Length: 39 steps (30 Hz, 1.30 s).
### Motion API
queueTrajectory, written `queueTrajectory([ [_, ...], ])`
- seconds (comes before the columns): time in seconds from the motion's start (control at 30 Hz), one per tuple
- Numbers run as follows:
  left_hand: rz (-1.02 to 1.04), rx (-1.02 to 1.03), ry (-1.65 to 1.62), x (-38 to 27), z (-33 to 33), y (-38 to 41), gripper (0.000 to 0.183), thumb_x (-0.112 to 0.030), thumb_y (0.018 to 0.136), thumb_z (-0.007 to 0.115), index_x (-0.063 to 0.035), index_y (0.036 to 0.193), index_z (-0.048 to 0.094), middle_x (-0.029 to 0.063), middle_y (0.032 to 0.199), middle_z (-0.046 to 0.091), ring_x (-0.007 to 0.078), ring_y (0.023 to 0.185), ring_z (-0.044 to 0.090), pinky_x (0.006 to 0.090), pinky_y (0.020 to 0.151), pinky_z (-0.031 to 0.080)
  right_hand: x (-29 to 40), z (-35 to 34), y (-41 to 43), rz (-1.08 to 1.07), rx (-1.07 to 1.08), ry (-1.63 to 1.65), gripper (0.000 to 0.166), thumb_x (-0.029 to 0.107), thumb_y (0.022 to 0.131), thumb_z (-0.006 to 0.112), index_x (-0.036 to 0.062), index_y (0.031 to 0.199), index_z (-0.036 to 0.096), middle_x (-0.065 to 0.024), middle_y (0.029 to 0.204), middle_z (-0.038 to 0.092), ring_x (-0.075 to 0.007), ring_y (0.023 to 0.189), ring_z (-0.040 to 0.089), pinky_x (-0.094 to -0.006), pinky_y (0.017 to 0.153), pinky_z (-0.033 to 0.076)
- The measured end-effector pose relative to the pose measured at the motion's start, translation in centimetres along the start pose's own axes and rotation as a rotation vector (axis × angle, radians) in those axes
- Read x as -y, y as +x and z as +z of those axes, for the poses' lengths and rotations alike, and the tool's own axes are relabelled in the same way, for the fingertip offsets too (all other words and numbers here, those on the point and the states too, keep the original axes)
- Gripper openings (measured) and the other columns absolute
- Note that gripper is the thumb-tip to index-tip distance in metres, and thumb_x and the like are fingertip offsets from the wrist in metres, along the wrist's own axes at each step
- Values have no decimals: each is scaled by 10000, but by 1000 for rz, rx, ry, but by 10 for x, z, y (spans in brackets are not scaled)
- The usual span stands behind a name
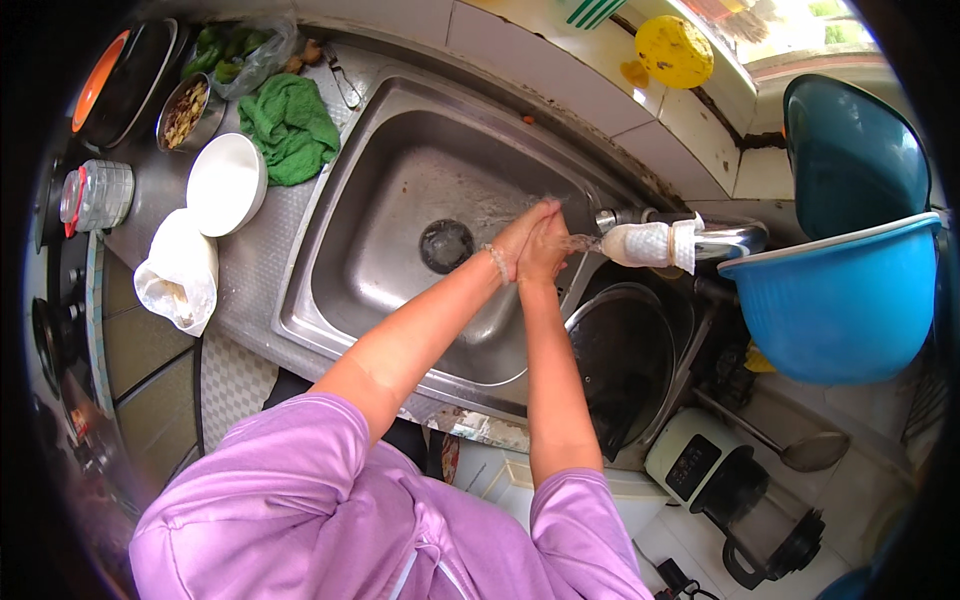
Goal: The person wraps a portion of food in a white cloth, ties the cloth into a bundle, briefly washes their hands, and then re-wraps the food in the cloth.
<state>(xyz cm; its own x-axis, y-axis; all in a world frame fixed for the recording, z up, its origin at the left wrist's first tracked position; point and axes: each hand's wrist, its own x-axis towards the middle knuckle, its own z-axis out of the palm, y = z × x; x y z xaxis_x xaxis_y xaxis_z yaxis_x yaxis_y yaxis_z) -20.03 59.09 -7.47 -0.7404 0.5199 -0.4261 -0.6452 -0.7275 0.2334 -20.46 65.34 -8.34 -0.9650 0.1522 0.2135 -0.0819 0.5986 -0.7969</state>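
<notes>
Water runs from a faucet [652, 244] with a white cloth tied round its spout onto my two hands, which touch each other over the right part of a stainless steel sink [405, 180]. My left hand [529, 229] wears a beaded bracelet at the wrist and lies against my right hand [546, 251]. Neither seems to hold an object; the fingers partly hide one another, so how far they are bent is unclear. The round drain [446, 246] lies left of my hands, with a wet sheen on the basin floor beside it.
Left of the sink are a green cloth [291, 127], a white bowl [226, 184], a plastic bag [176, 274], a metal bowl of food scraps [184, 116] and a jar [105, 195]. At right are a blue basin [836, 300], a round dark lid [622, 360] and a blender [735, 487].
</notes>
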Motion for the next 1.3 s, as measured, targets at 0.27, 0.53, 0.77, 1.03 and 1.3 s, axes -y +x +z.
queueTrajectory([
  [0.27,14,-54,-534,-1,23,-7,504,-541,848,523,-48,884,620,197,828,650,339,753,641,423,677,518,17,-10,18,198,158,112,249,252,886,516,39,774,581,-179,724,610,-382,638,558,-493,630,425],
  [0.53,331,-404,848,22,16,44,471,-474,880,490,-24,922,620,218,853,651,374,810,631,444,715,487,50,-60,30,-261,14,-292,233,194,921,497,2,972,619,-179,890,648,-315,805,627,-369,754,483],
  [0.77,544,-552,1442,14,26,10,324,-284,869,501,23,872,607,270,836,615,432,858,592,484,730,464,40,-69,54,12,94,256,301,126,944,482,-24,1197,542,-184,1155,588,-252,1044,575,-331,919,434],
  [1.03,341,-208,1315,-57,-17,-73,82,-32,792,506,1,774,579,122,768,625,212,709,601,311,657,471,59,-58,-3,467,280,592,120,69,824,666,15,917,614,-73,841,656,-135,723,649,-256,576,540],
  [1.3,57,-59,-73,-58,-43,-108,135,-107,842,522,-16,801,614,75,812,630,154,731,591,276,629,469,7,-3,-51,954,599,1462,237,243,889,571,23,970,607,-126,842,661,-237,802,664,-430,711,551],
])
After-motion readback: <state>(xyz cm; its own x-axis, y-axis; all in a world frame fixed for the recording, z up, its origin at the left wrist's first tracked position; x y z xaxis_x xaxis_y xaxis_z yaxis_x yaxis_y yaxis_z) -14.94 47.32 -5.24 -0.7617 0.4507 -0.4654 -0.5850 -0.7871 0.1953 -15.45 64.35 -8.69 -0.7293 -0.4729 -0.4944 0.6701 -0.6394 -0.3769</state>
